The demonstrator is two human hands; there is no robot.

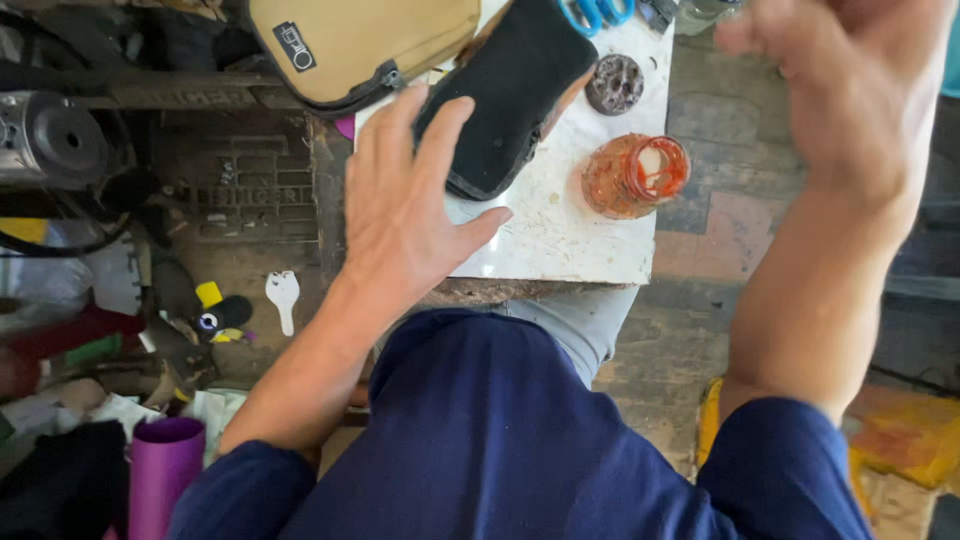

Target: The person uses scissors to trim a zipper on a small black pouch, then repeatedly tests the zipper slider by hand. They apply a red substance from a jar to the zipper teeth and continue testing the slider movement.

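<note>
Black pouch (510, 95) under left fingers (440, 130), touching

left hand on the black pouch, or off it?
Cannot tell. In the head view the left hand overlaps the black pouch at the fingertips, but contact or hovering is unclear.

Tan pouch (350, 40) at the back; orange-stained jar (633, 176) on the white slab (560, 240) — blue scissors (597, 12) beyond

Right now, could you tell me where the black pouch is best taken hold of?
Probably the near lower end of the black pouch, from the left: it lies slanted on the white board, and the left hand already rests open at that edge.
</note>
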